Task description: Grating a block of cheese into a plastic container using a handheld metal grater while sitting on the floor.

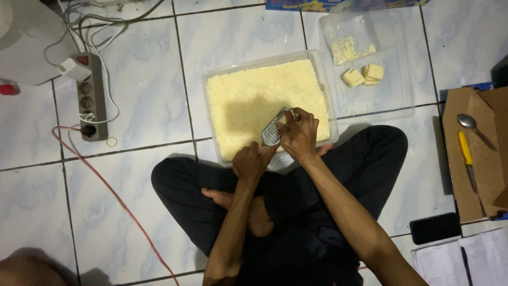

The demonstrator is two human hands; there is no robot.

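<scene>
I sit cross-legged on a tiled floor. My left hand [252,160] grips the lower end of a small metal grater [273,130], tilted over a clear rectangular tub [211,87] filled with pale yellow grated cheese [254,98]. My right hand [300,132] presses a small piece of cheese against the grater's upper face; the piece is mostly hidden by my fingers.
A clear lid [394,92] to the right of the tub carries cheese blocks [363,75] and a bag with cheese bits [352,46]. Cardboard [484,159] at right holds a spoon [472,125] and yellow-handled knife [466,159]. Phone [435,228], papers [460,259], power strip [91,98], red cable [114,196].
</scene>
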